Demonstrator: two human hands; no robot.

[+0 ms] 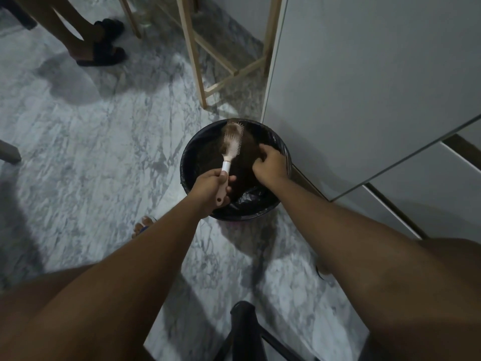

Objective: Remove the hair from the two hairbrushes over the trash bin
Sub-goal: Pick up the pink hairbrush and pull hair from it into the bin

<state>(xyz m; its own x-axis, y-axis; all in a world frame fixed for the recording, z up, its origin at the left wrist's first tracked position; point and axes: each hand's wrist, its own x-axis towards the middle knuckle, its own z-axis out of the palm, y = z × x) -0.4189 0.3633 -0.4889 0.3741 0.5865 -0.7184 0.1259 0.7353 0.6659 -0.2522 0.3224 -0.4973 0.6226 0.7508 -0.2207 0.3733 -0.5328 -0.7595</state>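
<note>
A round trash bin lined with a black bag stands on the marble floor in the middle of the head view. My left hand grips the white and pink handle of a pale hairbrush, holding it above the bin with the bristles turned to the right. My right hand hovers over the right side of the bin, fingers curled downward; what they hold is hidden. A second hairbrush is not in sight.
A white cabinet stands just right of the bin. A wooden stool frame is behind it. Another person's legs in black slippers stand at the upper left. A dark object sits at the bottom, near my knees.
</note>
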